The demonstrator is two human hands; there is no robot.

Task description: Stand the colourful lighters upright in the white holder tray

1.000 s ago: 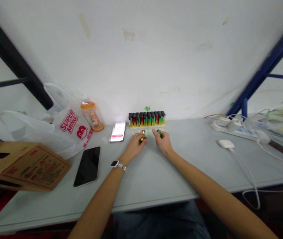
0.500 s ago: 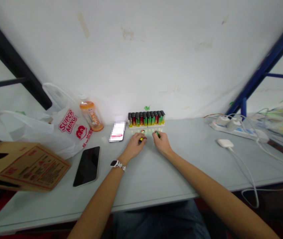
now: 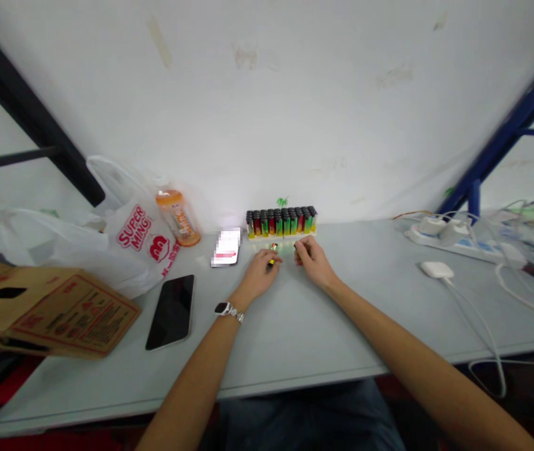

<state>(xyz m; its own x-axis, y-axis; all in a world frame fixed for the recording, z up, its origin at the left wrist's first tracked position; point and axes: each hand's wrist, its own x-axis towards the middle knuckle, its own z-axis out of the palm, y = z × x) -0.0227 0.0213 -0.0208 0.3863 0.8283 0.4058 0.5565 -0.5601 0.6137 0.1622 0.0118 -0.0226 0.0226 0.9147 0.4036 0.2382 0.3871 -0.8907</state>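
Under my left hand (image 3: 261, 270), which wears a watch, the curled fingers grip a small coloured lighter (image 3: 271, 262); its yellow part and a black bit show between them. A shiny red and green piece (image 3: 274, 246) shows just beyond these fingertips; whether it belongs to the same lighter is unclear. My right hand (image 3: 313, 260) is closed in a pinch beside it, with a small dark end at its fingertips and the rest hidden. Just behind both hands, lighters (image 3: 282, 222) with black tops and green, red and yellow bodies stand upright in rows in a low white tray (image 3: 290, 237).
To the left are a lit phone (image 3: 226, 247), a dark phone (image 3: 170, 312), an orange drink bottle (image 3: 180, 219), a white plastic bag (image 3: 107, 244) and a cardboard box (image 3: 74, 313). At right, a power strip (image 3: 464, 244) and white charger (image 3: 437, 270) trail cables. A wall (image 3: 295, 113) rises behind.
The whole view has shifted slightly. My right hand has lifted and turned, and the green part seen at its fingers before is now hidden. My left hand keeps its grip on the lighter.
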